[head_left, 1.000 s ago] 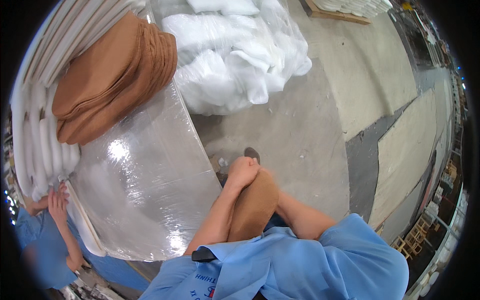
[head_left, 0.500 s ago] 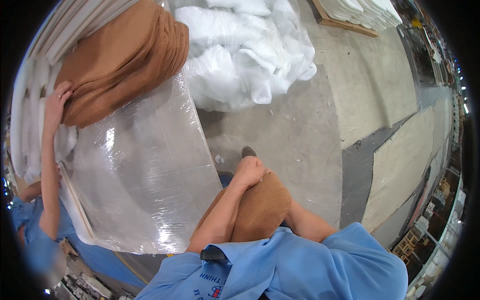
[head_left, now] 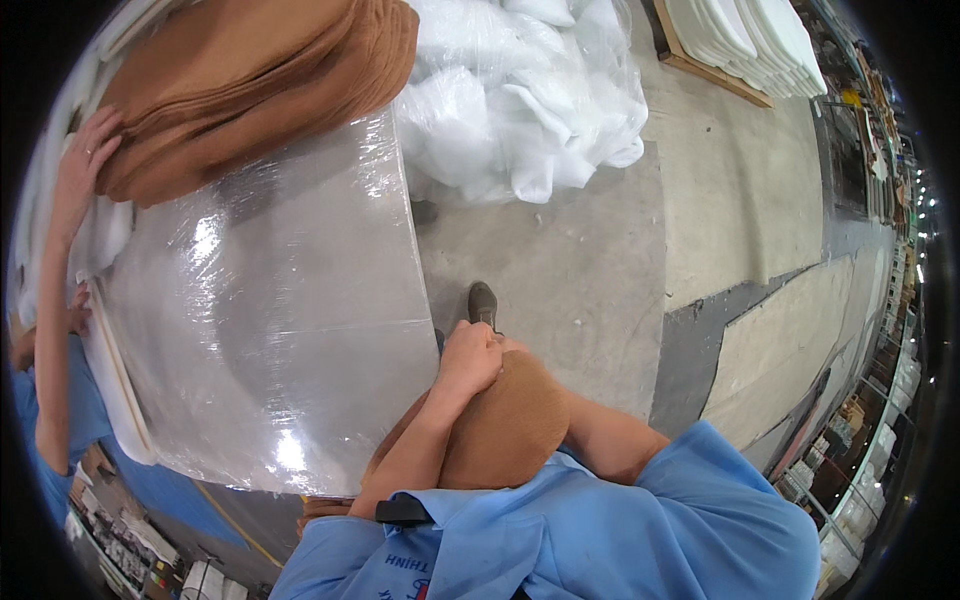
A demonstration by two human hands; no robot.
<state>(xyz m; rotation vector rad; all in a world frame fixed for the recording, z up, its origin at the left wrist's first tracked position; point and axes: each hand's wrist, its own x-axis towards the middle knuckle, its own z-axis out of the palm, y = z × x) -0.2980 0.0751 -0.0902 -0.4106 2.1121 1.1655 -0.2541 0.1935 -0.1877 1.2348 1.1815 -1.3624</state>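
A folded bundle of brown felt-like sheets (head_left: 510, 425) is hugged against my body. My left forearm lies across its top, and my left hand (head_left: 472, 358) is closed at its far edge. My right forearm (head_left: 615, 435) passes behind the bundle. Most of my right hand is hidden there, and whether the two hands clasp each other is unclear. More brown shows below my left elbow. On the plastic-wrapped table (head_left: 300, 330) to the left lies a thick stack of similar brown sheets (head_left: 260, 90), with a co-worker's hand (head_left: 92, 140) on its near left edge.
White padding in clear plastic (head_left: 520, 110) is heaped beyond the table. A stack of white sheets (head_left: 745, 45) stands on a wooden base at the far right. Flat pale sheets (head_left: 770, 360) cover part of the floor. My shoe (head_left: 482, 302) shows beyond my hands.
The view has shifted, so the table and brown stack sit higher and the shoe shows more fully. My arms still hug the bundle, and the co-worker's hand remains on the stack.
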